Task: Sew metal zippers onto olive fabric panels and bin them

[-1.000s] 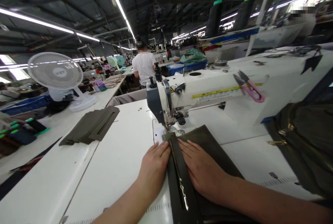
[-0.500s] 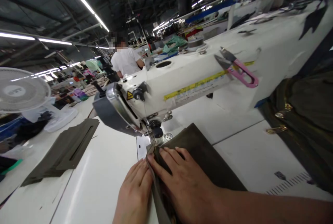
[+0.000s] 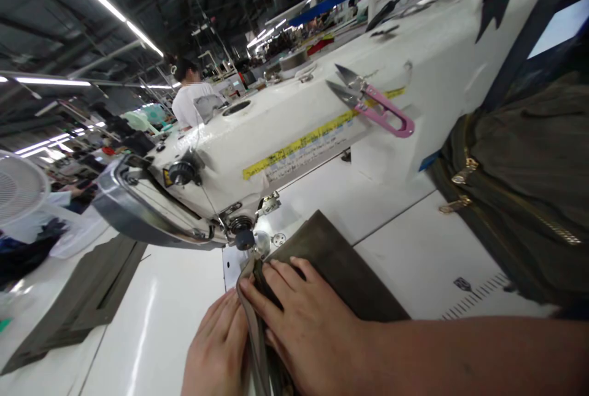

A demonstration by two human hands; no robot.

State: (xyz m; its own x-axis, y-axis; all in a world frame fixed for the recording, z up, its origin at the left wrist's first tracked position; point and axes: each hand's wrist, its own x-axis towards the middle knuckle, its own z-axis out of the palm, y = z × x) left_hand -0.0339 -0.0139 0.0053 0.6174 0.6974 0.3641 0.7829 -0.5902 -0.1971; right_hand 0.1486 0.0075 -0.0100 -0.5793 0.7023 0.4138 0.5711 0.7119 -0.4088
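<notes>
A dark olive fabric piece [image 3: 343, 273] lies on the white sewing machine bed, its folded edge running up to the presser foot and needle area [image 3: 248, 245]. My left hand [image 3: 218, 341], fingers together, grips the edge strip [image 3: 253, 316] from the left side. Over the fabric rests my right hand [image 3: 308, 322], its fingers pressing down and its index finger and thumb closed on the fold close to the needle. Both hands sit just in front of the sewing machine head [image 3: 175, 193]. The fabric's lower part is partly hidden under my right hand.
Pink-handled thread snips [image 3: 372, 101] lie on the machine arm [image 3: 299, 120]. Stacked olive fabric panels [image 3: 87, 304] are on the left. An olive bag with brass zippers [image 3: 519, 187] is on the right. A white fan [image 3: 23, 190] stands far left; a person in white [image 3: 196, 98] is behind.
The camera view has turned, so the machine, panels and fan appear farther left and more of the bag shows. Both hands stay on the fabric by the needle.
</notes>
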